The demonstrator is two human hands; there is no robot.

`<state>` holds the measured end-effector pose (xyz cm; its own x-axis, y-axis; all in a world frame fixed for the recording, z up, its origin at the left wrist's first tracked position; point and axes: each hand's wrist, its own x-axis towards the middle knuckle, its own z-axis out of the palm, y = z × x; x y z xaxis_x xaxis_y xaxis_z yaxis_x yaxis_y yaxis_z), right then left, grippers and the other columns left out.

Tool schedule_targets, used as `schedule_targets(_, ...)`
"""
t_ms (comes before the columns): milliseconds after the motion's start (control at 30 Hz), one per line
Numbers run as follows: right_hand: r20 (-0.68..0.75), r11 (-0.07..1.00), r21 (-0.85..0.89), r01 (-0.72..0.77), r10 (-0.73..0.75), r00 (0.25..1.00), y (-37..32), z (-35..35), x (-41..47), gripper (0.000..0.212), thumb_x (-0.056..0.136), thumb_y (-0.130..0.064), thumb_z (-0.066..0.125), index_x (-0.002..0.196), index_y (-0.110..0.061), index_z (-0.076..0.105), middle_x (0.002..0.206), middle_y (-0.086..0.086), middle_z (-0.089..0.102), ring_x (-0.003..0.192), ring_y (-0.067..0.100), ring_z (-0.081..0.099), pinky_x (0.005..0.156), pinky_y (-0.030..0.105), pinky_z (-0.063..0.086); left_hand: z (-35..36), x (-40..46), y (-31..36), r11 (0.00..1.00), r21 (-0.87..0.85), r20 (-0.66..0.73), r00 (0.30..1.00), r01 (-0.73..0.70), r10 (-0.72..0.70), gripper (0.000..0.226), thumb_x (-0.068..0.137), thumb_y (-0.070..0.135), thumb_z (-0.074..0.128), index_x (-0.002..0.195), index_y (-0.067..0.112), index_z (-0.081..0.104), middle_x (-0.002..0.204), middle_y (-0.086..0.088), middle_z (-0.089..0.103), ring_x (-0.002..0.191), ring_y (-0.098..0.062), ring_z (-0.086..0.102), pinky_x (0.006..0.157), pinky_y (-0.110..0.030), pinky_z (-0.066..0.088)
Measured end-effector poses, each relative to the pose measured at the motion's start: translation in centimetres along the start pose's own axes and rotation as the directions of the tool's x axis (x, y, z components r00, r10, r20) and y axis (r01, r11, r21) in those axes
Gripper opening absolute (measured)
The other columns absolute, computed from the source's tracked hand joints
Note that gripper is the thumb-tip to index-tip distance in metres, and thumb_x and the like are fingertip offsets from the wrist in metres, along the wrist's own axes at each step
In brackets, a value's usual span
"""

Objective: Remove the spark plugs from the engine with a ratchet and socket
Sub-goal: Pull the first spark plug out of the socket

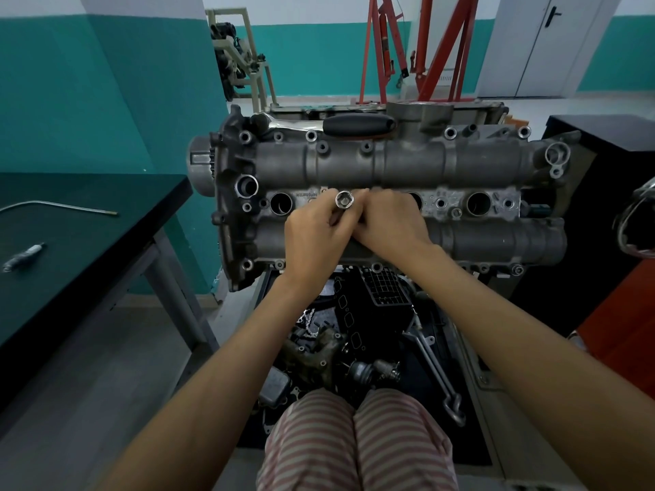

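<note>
A grey engine head [390, 164] lies across the middle of the view, with a row of round spark plug wells along its centre; open wells show at the left [281, 203] and right [478, 203]. My left hand [315, 235] holds a shiny deep socket [344, 202] with its hex opening facing up toward me. My right hand [391, 221] is pressed against the left, fingers curled at the socket; whatever they hold is hidden. The ratchet [329, 124], chrome with a black handle, lies on the engine's far edge, with no hand on it.
A dark table [88, 221] at the left carries a spark plug [23, 256] and a thin bent metal rod [60, 206]. Loose engine parts and a wrench [436, 370] lie on the floor below the engine. A black cabinet [602, 143] stands at the right, a red hoist [425, 47] behind.
</note>
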<state>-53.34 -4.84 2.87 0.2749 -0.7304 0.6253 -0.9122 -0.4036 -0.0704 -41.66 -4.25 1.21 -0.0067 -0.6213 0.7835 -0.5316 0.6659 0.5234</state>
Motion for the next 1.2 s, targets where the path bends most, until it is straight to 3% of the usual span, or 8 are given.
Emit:
schedule_targets(100,0.020,0.999,-0.037,0.015,-0.014,1.000,0.07,0.08,0.06,0.020,0.085,-0.026,0.052,0.086,-0.008,0.059,0.076,0.015,0.065,0.071,0.035,0.060,0.055,0.030,0.027,-0.06,-0.13,0.05,1.000,-0.011,0.010,1.000,0.008,-0.008,0.037,0.089,0.021,0.060,0.062,0.009,0.037,0.051,0.000,0.036,0.047,-0.016,0.032,0.046,-0.029,0.029)
schedule_targets(267,0.013,0.997,0.071,0.017,-0.018,1.000,-0.11,0.11,0.03,0.023,0.087,-0.027,0.053,0.085,-0.015,0.033,0.080,0.011,0.060,0.066,0.035,0.056,0.051,0.029,0.020,0.05,-0.34,0.27,1.000,-0.013,-0.018,1.000,0.008,-0.008,0.027,0.086,0.018,0.053,0.064,0.008,0.040,0.052,-0.002,0.039,0.048,-0.018,0.038,0.048,-0.031,0.034)
schedule_targets(467,-0.013,1.000,-0.014,0.005,-0.005,1.000,0.05,0.03,0.03,0.024,0.084,-0.031,0.055,0.083,-0.008,0.061,0.070,0.016,0.064,0.067,0.036,0.060,0.055,0.028,0.025,0.08,0.09,-0.01,0.999,-0.023,-0.022,0.999,-0.038,0.037,0.045,0.089,0.018,0.060,0.058,0.025,0.028,0.047,0.015,0.025,0.043,-0.009,0.025,0.048,-0.024,0.024)
schedule_targets(600,0.012,0.999,-0.044,0.028,-0.027,1.000,0.08,0.19,0.05,0.024,0.088,-0.028,0.050,0.090,-0.006,0.057,0.076,0.016,0.065,0.070,0.036,0.060,0.055,0.030,0.027,0.05,-0.02,-0.07,0.999,-0.009,-0.025,0.999,-0.043,0.043,0.041,0.089,0.020,0.060,0.059,0.018,0.031,0.047,0.014,0.027,0.046,-0.012,0.027,0.046,-0.024,0.026)
schedule_targets(767,0.041,0.998,0.065,0.013,-0.015,0.999,-0.08,0.17,0.13,0.025,0.089,-0.029,0.050,0.086,-0.015,0.029,0.082,0.010,0.059,0.067,0.035,0.056,0.053,0.030,0.023,0.05,-0.31,-0.02,1.000,-0.029,-0.009,1.000,0.003,-0.003,0.029,0.087,0.022,0.053,0.066,0.008,0.039,0.052,-0.003,0.040,0.047,-0.017,0.036,0.047,-0.029,0.032)
schedule_targets(833,0.036,0.998,0.059,0.006,-0.008,0.999,-0.10,0.09,0.07,0.024,0.088,-0.030,0.050,0.085,-0.016,0.032,0.080,0.010,0.060,0.067,0.035,0.057,0.053,0.029,0.023,0.11,-0.35,-0.06,0.999,-0.036,-0.002,1.000,0.016,-0.017,0.031,0.088,0.021,0.054,0.065,0.012,0.036,0.051,0.001,0.036,0.047,-0.013,0.032,0.047,-0.026,0.030)
schedule_targets(1000,-0.010,1.000,-0.026,0.011,-0.011,1.000,-0.09,0.00,0.00,0.025,0.084,-0.032,0.055,0.083,-0.008,0.063,0.072,0.014,0.066,0.069,0.035,0.061,0.055,0.028,0.027,0.13,0.02,-0.16,1.000,-0.015,-0.004,1.000,-0.008,0.008,0.043,0.089,0.020,0.060,0.058,0.017,0.031,0.047,0.012,0.025,0.045,-0.010,0.024,0.046,-0.029,0.025)
schedule_targets(1200,0.025,1.000,0.001,0.025,-0.025,0.999,0.02,0.24,0.05,0.020,0.089,-0.029,0.051,0.089,-0.008,0.048,0.084,0.013,0.063,0.071,0.034,0.059,0.055,0.029,0.024,0.05,-0.11,-0.04,1.000,-0.020,-0.012,1.000,0.004,-0.004,0.038,0.089,0.020,0.060,0.061,0.008,0.038,0.049,0.001,0.035,0.046,-0.016,0.031,0.045,-0.033,0.030)
